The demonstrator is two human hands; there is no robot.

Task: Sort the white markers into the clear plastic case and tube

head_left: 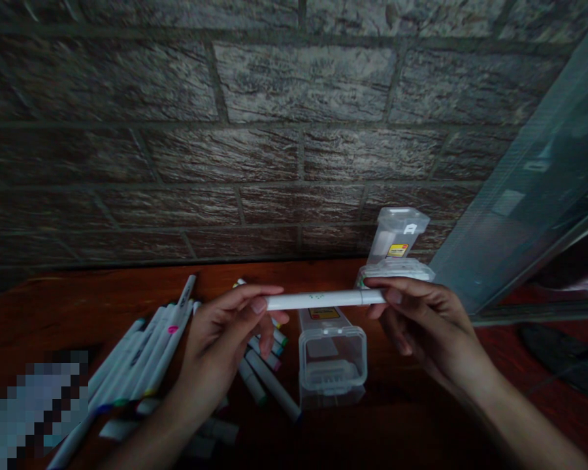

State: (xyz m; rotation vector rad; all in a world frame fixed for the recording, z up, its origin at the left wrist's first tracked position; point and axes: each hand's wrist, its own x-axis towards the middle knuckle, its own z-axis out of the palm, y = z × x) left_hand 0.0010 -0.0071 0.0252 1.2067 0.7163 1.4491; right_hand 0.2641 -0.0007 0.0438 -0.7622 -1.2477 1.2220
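I hold a white marker pen (318,300) level above a reddish-brown table (78,294). My left hand (225,346) pinches its left end between thumb and fingers. My right hand (421,320) pinches its right end the same way. Below the pen a clear plastic marker case (330,359) lies on its side with its open end toward me. A second clear case (396,245) stands behind my right hand, near the wall.
Several white markers (147,352) with coloured caps lie spread on the table at the left, and more markers (267,375) lie under my left hand. A dark brick wall (274,130) rises behind the table. A slanted glass pane (534,189) stands at the right.
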